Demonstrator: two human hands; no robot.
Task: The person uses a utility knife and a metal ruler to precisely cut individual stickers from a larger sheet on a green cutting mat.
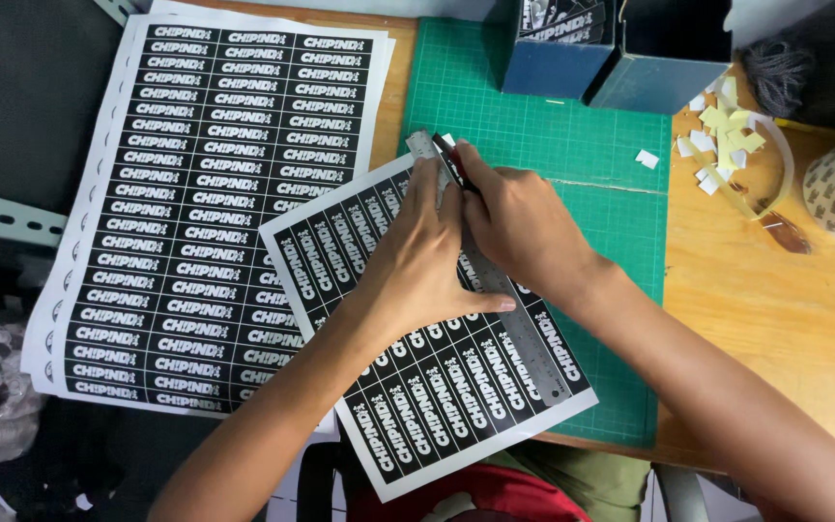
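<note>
At frame centre, the left hand (417, 261) presses flat on a steel ruler (495, 280) running diagonally from upper centre to lower right across a black label sheet (427, 387); the right hand (519, 222), closed around a craft knife (453, 159), sits at the ruler's upper end on the green cutting mat (553, 145)

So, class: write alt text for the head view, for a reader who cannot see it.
A left hand presses a metal ruler onto a black-and-white label sheet on a green cutting mat, while the right hand holds a knife against the ruler's edge.
</note>
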